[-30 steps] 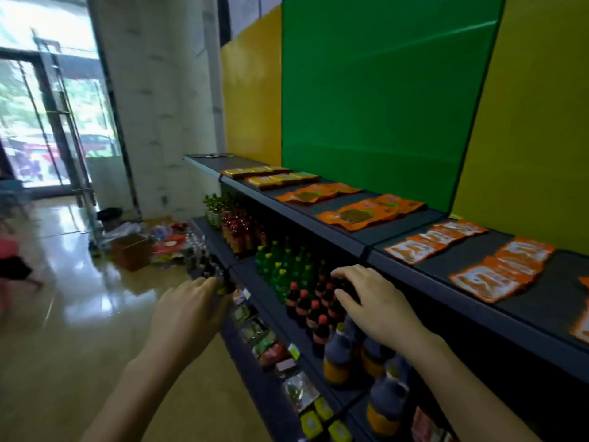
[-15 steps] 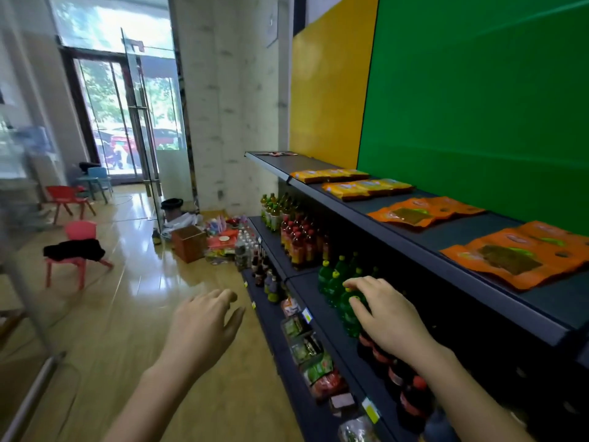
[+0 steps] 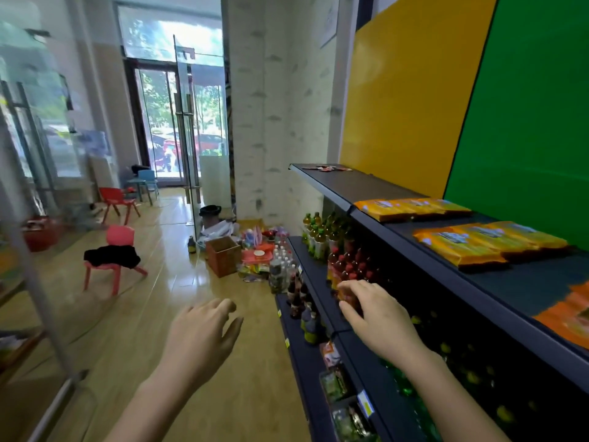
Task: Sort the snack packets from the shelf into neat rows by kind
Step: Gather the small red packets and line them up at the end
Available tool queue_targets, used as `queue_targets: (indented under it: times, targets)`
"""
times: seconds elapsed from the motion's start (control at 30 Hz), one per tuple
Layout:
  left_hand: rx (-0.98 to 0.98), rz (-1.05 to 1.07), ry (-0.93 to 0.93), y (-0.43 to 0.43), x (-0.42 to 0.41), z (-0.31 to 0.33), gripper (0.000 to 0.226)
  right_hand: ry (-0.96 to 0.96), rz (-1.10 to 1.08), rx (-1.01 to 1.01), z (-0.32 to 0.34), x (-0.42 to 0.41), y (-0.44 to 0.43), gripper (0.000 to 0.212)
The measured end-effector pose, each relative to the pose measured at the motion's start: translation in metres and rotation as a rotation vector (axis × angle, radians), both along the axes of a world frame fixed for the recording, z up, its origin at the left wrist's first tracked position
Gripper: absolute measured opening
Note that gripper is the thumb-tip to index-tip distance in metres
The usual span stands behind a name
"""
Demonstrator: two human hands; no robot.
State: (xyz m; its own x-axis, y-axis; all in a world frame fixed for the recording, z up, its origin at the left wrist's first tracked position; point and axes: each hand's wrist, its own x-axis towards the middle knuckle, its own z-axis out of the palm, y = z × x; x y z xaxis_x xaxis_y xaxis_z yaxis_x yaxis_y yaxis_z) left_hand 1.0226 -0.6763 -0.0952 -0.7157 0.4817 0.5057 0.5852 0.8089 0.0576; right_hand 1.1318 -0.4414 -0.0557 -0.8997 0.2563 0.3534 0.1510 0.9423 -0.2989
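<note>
On top shelf: yellow snack packets in overlapped rows, orange ones nearer. Prob. light, soft, slippery film; pinch at edge seams. Left hand, right hand: both empty, fingers loosely spread, w/ right over bottles.

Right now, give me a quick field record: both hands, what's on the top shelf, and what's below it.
left hand: open, empty, over the floor beside the shelving
right hand: open, empty, over the red-capped bottles on the middle shelf
top shelf: two rows of yellow packets; orange packets nearest the camera; a few small red packets at the far end
middle shelf: bottles, grouped by cap colour
packets in hand: none
</note>
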Motion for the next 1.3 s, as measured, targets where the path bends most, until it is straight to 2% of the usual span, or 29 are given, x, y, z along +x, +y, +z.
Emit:
queue_targets:
  times: [0.23,0.4,0.57,0.77,0.93,1.0,1.17,1.3]
  targets:
    - [0.033,-0.017,-0.025,0.010,-0.151,-0.008,0.035,-0.014,-0.012,0.001,-0.018,-0.153,0.006,0.030]
    - [0.035,-0.085,0.014,0.025,-0.279,0.015,0.032,0.043,-0.114,-0.023,-0.002,-0.261,0.018,0.032]
    - [0.026,-0.142,0.043,0.050,-0.380,0.026,0.019,0.054,-0.221,-0.041,0.004,-0.347,0.038,0.033]
    - [-0.011,-0.230,-0.068,0.091,-0.497,-0.003,0.030,0.010,-0.288,-0.054,-0.015,-0.444,0.069,0.032]
    - [-0.003,-0.242,-0.060,0.140,-0.599,-0.015,0.020,0.050,-0.300,-0.058,-0.018,-0.538,0.113,0.028]
    - [-0.011,-0.259,-0.047,0.167,-0.641,-0.011,0.023,0.091,-0.302,-0.058,-0.011,-0.579,0.136,0.028]
    - [0.041,-0.309,0.010,0.233,-0.746,0.018,0.023,0.188,-0.320,-0.036,0.019,-0.676,0.196,0.026]
    - [0.092,-0.358,0.086,0.285,-0.803,0.036,0.020,0.190,-0.373,-0.016,0.042,-0.736,0.244,0.028]
